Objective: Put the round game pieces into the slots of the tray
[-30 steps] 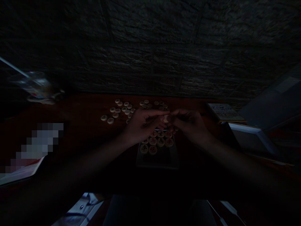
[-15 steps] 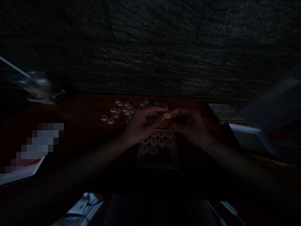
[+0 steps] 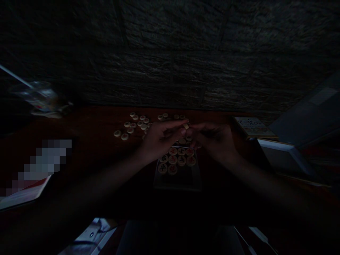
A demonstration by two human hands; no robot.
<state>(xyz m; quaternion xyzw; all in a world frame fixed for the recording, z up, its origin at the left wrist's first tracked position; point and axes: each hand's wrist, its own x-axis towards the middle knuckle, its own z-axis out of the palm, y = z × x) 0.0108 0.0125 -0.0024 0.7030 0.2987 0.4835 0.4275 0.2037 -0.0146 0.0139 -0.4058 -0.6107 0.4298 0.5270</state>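
Note:
My left hand (image 3: 160, 140) pinches a round wooden Chinese chess piece (image 3: 186, 126) between thumb and fingertips, its pale edge showing. From the other side, the closed fingers of my right hand (image 3: 215, 140) meet the same piece. Just below both hands lies a shallow dark tray (image 3: 197, 180), with rows of pieces in red and black characters, such as a red piece (image 3: 172, 169) in its nearest row. The tray's far part is partly hidden by my hands. Beyond my left hand, several loose pieces (image 3: 130, 130) are scattered on the reddish table (image 3: 98, 122).
A plastic cup (image 3: 44, 97) with a straw stands at the back left, before a rough stone wall (image 3: 170, 67). On the right are a printed box (image 3: 253, 126) and an open box or lid (image 3: 288, 157). A blurred-out flat item lies at left. The scene is very dark.
The held piece has turned and shifted slightly up and left between my fingertips. My right hand's fingers have moved a little, showing more pieces beneath. The tray and loose pieces stay put.

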